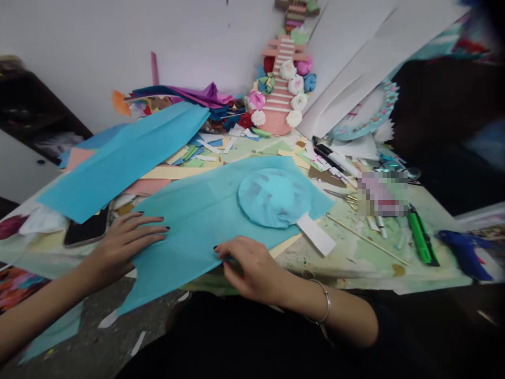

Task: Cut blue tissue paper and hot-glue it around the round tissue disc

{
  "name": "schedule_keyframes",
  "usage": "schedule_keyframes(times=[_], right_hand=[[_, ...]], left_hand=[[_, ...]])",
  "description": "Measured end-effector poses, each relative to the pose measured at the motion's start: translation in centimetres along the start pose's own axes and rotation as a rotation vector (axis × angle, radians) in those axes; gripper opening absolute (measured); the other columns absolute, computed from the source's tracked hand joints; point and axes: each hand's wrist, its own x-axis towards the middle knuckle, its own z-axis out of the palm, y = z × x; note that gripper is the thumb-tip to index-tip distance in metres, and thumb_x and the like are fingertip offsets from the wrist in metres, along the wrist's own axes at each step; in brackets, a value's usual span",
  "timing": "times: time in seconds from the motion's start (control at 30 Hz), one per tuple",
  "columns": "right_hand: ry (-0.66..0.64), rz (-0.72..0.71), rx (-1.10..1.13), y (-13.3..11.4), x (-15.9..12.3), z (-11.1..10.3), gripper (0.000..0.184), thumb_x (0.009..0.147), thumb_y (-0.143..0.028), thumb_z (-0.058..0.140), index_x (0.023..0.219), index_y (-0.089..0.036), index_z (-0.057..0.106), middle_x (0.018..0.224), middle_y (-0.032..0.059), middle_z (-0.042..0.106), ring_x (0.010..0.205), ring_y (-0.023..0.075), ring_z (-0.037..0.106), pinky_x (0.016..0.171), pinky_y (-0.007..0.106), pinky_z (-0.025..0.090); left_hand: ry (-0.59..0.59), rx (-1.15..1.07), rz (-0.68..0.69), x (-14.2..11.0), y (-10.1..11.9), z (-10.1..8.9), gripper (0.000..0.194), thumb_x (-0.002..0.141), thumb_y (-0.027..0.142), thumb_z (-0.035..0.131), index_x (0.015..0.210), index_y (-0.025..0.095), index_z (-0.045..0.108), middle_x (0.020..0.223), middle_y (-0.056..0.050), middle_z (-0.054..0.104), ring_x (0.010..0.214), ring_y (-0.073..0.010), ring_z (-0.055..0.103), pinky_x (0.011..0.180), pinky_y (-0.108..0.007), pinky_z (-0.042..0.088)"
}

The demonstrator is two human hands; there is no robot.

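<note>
A large light-blue sheet of thin paper lies across the front of the table, its near corner hanging over the edge. My left hand rests flat on its left part, fingers stretched out. At the sheet's near edge, my right hand is closed, with thumb and index finger pinching the paper. On top of the sheet sits a round piece covered in the same blue paper, its rim wrinkled and darker patches showing through. A white strip sticks out from its lower right side.
Another folded blue sheet lies at left, partly over a phone. At right are scissors, a thin stick, a green cutter and a blue glue gun. Behind stands a flower-decorated guitar shape among paper scraps.
</note>
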Motion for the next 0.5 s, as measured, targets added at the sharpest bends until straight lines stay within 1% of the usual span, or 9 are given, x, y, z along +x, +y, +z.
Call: schedule_keyframes(times=[0.1,0.17,0.23,0.3,0.33,0.4,0.5], right_hand=[[-0.034,-0.019,0.002,-0.3,1.2,-1.5,0.035,0.082,-0.008,0.043,0.116,-0.012,0.051,0.098,0.0102,0.068,0.089,0.0174,0.061,0.081,0.031,0.053],[-0.033,-0.039,0.009,-0.6,2.1,-2.8,0.04,0.082,-0.007,0.042,0.121,-0.012,0.048,0.101,0.0098,0.067,0.091,0.0159,0.06,0.084,0.029,0.052],[-0.015,-0.047,0.005,-0.8,3.1,-4.2,0.037,0.082,-0.006,0.042,0.117,-0.012,0.05,0.098,0.0092,0.065,0.089,0.015,0.059,0.082,0.028,0.051],[0.031,-0.046,-0.01,-0.7,3.9,-5.6,0.033,0.081,-0.006,0.042,0.111,-0.012,0.054,0.094,0.0078,0.063,0.088,0.0148,0.058,0.081,0.027,0.05],[0.061,-0.04,-0.016,-0.6,4.3,-6.4,0.033,0.08,-0.006,0.042,0.109,-0.013,0.055,0.092,0.0066,0.062,0.086,0.0146,0.057,0.08,0.027,0.049],[0.121,-0.007,-0.006,0.0,4.6,-7.6,0.033,0.078,-0.007,0.044,0.107,-0.015,0.056,0.086,0.0034,0.06,0.081,0.0137,0.055,0.077,0.028,0.048],[0.177,0.114,0.096,1.6,4.4,-9.1,0.032,0.074,-0.012,0.046,0.104,-0.019,0.057,0.076,-0.0019,0.055,0.067,0.0111,0.049,0.067,0.026,0.045]], left_hand=[[0.039,0.059,0.07,3.2,-1.2,-2.4,0.056,0.086,0.016,0.049,0.132,0.047,0.052,0.119,0.007,0.07,0.121,-0.022,0.057,0.109,-0.048,0.034],[0.069,0.082,0.098,5.9,-1.7,-4.2,0.055,0.085,0.018,0.046,0.131,0.047,0.055,0.123,0.008,0.067,0.119,-0.0209,0.058,0.11,-0.047,0.033],[0.114,0.09,0.11,9.1,-1.9,-5.8,0.045,0.086,0.023,0.045,0.123,0.041,0.063,0.121,0.007,0.067,0.117,-0.02,0.058,0.111,-0.047,0.032],[0.152,0.121,0.152,12.7,-1.5,-7.0,0.031,0.088,0.03,0.048,0.108,0.031,0.071,0.112,0.007,0.069,0.111,-0.0174,0.06,0.11,-0.044,0.032],[0.164,0.142,0.17,14.5,-1.3,-7.4,0.028,0.089,0.033,0.048,0.101,0.026,0.072,0.106,0.006,0.069,0.107,-0.0159,0.06,0.11,-0.043,0.032],[0.179,0.167,0.172,18.0,-0.6,-7.9,0.039,0.092,0.037,0.04,0.093,0.018,0.073,0.102,0.004,0.069,0.105,-0.0146,0.06,0.108,-0.042,0.033],[0.141,0.176,0.193,22.6,0.3,-7.9,0.054,0.087,0.052,0.038,0.086,0.013,0.075,0.093,0.004,0.069,0.095,-0.0126,0.061,0.097,-0.035,0.042]])
